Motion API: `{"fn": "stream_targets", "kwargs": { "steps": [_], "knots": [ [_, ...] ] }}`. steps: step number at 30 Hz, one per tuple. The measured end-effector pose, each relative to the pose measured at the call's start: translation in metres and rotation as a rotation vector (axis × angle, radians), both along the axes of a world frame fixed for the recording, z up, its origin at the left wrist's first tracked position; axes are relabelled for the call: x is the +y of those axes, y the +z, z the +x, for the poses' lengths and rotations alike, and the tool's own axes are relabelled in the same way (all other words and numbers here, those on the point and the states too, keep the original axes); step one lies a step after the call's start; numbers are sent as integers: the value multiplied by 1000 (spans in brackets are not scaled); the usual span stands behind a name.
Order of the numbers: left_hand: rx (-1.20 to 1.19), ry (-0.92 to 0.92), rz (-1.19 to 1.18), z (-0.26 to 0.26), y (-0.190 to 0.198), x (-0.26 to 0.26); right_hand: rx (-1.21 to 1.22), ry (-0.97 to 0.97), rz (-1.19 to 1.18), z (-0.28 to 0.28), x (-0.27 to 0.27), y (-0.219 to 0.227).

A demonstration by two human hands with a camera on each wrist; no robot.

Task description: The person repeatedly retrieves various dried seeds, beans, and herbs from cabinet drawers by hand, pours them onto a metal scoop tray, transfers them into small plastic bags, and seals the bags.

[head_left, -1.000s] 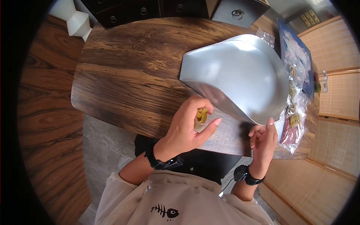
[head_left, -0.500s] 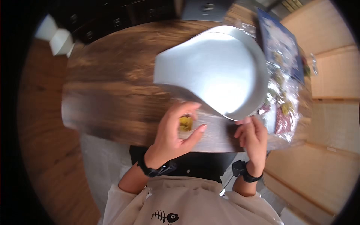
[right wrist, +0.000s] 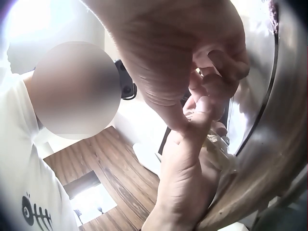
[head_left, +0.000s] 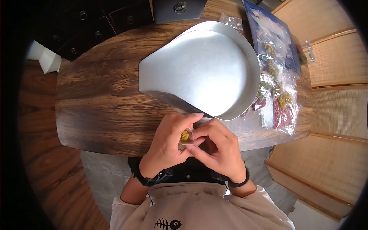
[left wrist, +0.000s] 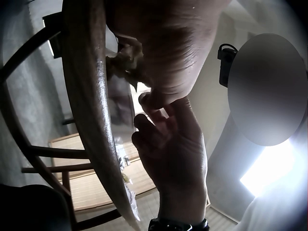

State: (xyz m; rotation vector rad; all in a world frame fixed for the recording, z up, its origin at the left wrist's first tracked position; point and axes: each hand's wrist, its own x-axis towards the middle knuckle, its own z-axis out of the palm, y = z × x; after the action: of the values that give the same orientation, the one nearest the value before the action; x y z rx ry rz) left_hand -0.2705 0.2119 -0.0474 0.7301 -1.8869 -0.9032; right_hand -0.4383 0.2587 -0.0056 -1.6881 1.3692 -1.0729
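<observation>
A small clear bag with yellow dried pieces inside sits at the table's near edge, between both hands. My left hand curls around it from the left, and the fingers of my right hand pinch it from the right. In the left wrist view, the left hand grips the crumpled bag above the table edge, with the right hand touching it from below. The right wrist view shows the right hand meeting the left hand on the bag.
A large silver scoop-shaped pan lies on the dark wooden table just beyond the hands. Several clear bags of dried goods and a blue tray lie at the right edge. A dark box stands at the back.
My right hand has moved left from the table's near right edge to the bag and now pinches it. The left hand keeps holding the bag. The head view shifted.
</observation>
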Motion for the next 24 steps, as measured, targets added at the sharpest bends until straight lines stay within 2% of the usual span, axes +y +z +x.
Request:
{"fn": "stream_targets", "kwargs": {
  "steps": [2,7,10,15,17,24],
  "knots": [
    [2,-16,6,0,2,1,54,-5,-121,-2,-2,-4],
    [43,-16,23,5,7,2,120,-134,-116,-4,0,13],
    [122,44,86,7,5,4,150,-147,-181,-10,-4,7],
    [107,111,184,5,8,0,93,-183,-180,-17,-2,-2],
    [47,57,62,6,3,-4,106,-178,-185,-20,-2,-2],
    [91,113,74,2,6,-1,14,-157,-169,-24,-1,-4]
  ]
}}
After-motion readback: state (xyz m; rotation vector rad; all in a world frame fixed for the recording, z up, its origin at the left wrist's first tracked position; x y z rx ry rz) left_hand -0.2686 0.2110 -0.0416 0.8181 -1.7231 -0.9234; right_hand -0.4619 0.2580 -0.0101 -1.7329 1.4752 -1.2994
